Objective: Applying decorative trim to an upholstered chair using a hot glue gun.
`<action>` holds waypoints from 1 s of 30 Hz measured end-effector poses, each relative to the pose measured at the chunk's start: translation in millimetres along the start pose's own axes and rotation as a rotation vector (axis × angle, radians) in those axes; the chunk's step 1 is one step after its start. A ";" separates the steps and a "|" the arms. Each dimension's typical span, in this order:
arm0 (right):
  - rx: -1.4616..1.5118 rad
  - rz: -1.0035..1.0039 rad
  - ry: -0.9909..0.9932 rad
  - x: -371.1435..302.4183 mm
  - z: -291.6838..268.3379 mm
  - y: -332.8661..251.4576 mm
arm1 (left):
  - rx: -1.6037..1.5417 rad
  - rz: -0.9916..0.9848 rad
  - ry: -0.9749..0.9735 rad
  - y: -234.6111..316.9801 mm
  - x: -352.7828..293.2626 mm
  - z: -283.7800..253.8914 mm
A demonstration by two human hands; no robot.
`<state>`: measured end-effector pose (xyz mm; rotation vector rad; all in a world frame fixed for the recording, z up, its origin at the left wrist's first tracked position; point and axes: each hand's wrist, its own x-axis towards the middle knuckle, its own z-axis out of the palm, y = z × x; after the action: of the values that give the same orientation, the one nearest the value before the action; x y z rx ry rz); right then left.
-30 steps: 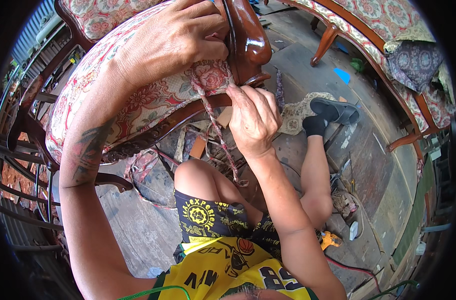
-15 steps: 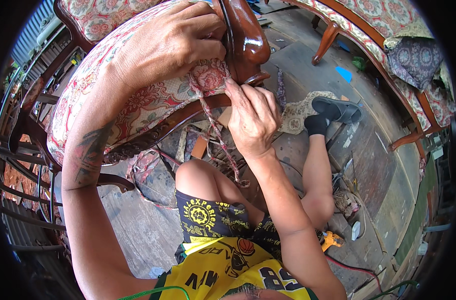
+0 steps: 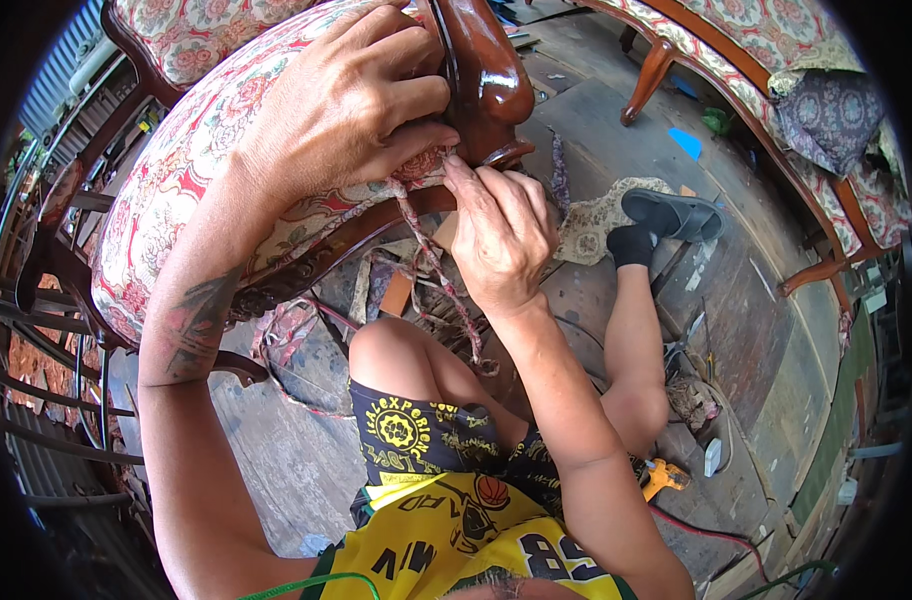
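Head view: hands crowding chair edge.

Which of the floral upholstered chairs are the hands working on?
The nearest chair, tipped over at upper left: the left hand presses its cushion beside the glossy wooden leg, the right hand pinches its trim cord. The others stand untouched.
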<state>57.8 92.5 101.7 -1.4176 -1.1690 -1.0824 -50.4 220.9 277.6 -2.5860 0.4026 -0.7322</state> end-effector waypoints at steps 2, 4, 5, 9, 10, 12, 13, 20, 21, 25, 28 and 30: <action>0.006 0.010 0.011 0.7 2.2 -1.3 | -0.074 0.022 0.108 -5.5 -3.4 8.2; 0.011 0.021 0.021 -0.1 3.7 -1.9 | -0.095 0.016 0.111 -4.7 -4.2 7.4; 0.052 0.045 0.043 -2.4 4.8 -1.4 | -0.118 0.011 0.117 -4.1 -3.7 6.1; 0.057 0.029 0.048 -7.9 7.6 2.9 | -0.057 0.053 0.111 -4.6 -3.3 3.3; 0.057 0.029 0.047 -7.9 7.0 2.7 | -0.048 0.052 0.110 -3.9 -3.5 3.5; -0.017 -0.012 0.028 -7.6 5.5 1.6 | -0.040 0.050 0.108 -3.3 -3.9 3.4; -0.018 -0.012 0.027 -7.8 5.7 1.6 | -0.054 0.045 0.111 -2.9 -3.5 2.9; -0.022 0.002 0.052 -7.4 8.2 -1.1 | -0.018 0.072 0.117 -4.0 -4.1 4.1; -0.027 0.019 0.035 -7.4 7.8 -0.7 | -0.019 0.074 0.119 -2.3 -3.3 2.4; -0.046 0.017 0.017 -4.3 4.9 -0.8 | -0.066 -0.010 0.047 -2.0 -3.0 2.8; -0.020 0.016 0.030 -3.3 5.7 -2.0 | -0.079 0.028 0.137 -7.9 -7.9 17.0; 0.006 0.054 -0.003 -1.6 3.2 -5.3 | -0.064 0.037 0.172 -9.7 -9.7 20.0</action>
<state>52.4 95.8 100.4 -1.4383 -1.1285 -1.0386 -45.8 239.4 262.5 -2.5760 0.5334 -0.9468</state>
